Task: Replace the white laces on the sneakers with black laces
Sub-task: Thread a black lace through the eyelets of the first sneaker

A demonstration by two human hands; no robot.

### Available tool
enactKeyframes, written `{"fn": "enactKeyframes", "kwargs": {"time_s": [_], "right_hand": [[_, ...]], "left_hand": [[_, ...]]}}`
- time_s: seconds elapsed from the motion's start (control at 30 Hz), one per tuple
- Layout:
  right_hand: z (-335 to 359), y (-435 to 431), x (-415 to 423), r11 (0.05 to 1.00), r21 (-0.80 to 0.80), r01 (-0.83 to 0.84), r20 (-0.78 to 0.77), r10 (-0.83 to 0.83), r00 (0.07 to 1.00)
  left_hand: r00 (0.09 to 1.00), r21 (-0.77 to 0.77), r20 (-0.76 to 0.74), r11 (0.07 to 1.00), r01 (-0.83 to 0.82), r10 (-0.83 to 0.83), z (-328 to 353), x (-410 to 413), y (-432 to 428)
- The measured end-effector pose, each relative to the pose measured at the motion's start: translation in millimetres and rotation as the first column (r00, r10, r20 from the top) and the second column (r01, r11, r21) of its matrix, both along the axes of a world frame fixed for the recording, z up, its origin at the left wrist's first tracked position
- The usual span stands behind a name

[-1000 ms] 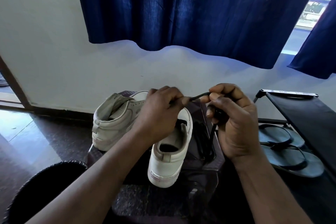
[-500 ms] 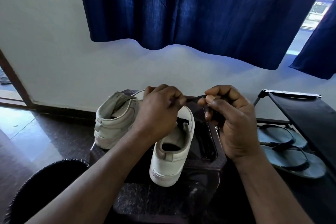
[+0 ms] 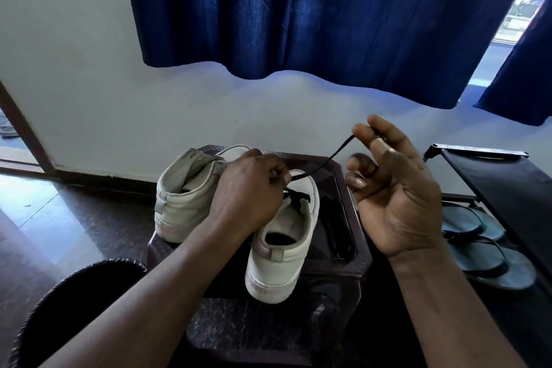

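Two white sneakers stand on a dark stool [image 3: 358, 260], heels toward me. The near sneaker [image 3: 280, 251] has a black lace [image 3: 325, 160] threaded near its top eyelets. My left hand [image 3: 248, 191] sits over this sneaker's tongue with fingers curled, pinching the lace at the shoe. My right hand [image 3: 391, 188] is raised to the right, palm toward me, pinching the lace's free end between thumb and forefinger; the lace runs taut between both hands. The far sneaker [image 3: 185, 197] lies behind my left hand, its front hidden. Another black lace [image 3: 340, 230] lies on the stool.
A black rack [image 3: 504, 179] stands at the right with dark sandals [image 3: 484, 251] under it. A black round bin [image 3: 77, 296] is at lower left. Blue curtains [image 3: 313, 15] hang on the wall behind. A doorway opens at far left.
My right hand has lifted up and to the right, opening its palm and drawing the black lace out longer from the sneaker. My left hand stayed on the shoe.
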State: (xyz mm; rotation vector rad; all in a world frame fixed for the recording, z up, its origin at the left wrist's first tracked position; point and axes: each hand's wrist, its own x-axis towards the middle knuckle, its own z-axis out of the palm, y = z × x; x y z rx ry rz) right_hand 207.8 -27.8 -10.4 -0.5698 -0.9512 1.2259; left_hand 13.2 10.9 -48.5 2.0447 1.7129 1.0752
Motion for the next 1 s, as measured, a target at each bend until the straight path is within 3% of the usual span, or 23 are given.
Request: {"fn": "enactKeyframes", "kwargs": {"time_s": [0.1,0.23,0.3,0.43,0.63,0.8,1.0], "right_hand": [[-3.3,2.0,-2.5,0.985,-0.027,0.171,0.180,-0.163,0.970],[-9.7,5.4,-6.8,0.904,0.128,0.409,0.427,-0.422,0.799],[-15.8,7.3,-14.8,0.899,0.211,0.384,0.556,-0.434,0.709],[-37.0,9.0,-41.5,0.946,0.210,0.245,0.783,-0.313,0.537],[-48.7,10.7,-51.2,0.932,0.227,0.284,0.864,-0.327,0.382],[-50.0,12.6,-49.5,0.929,0.285,0.236,0.901,-0.344,0.266],[-52.2,11.2,-52.7,0.938,0.219,0.268,0.879,-0.309,0.364]], "left_hand": [[0.998,-0.033,0.053,0.999,0.018,-0.016,9.7,-4.9,-6.5],[0.989,-0.160,0.087,0.979,0.129,-0.116,15.4,-13.5,-23.7],[0.993,-0.198,0.036,0.973,0.119,-0.115,13.0,-15.6,-28.0],[0.999,-0.179,-0.033,0.984,-0.019,0.014,16.3,-18.6,-30.2],[0.987,-0.337,0.113,0.939,-0.068,0.111,16.8,-27.7,-29.3],[0.969,-0.369,0.207,0.928,-0.049,0.133,12.8,-28.8,-28.9],[0.931,-0.415,0.332,0.910,0.002,0.150,8.5,-27.3,-28.9]]}}
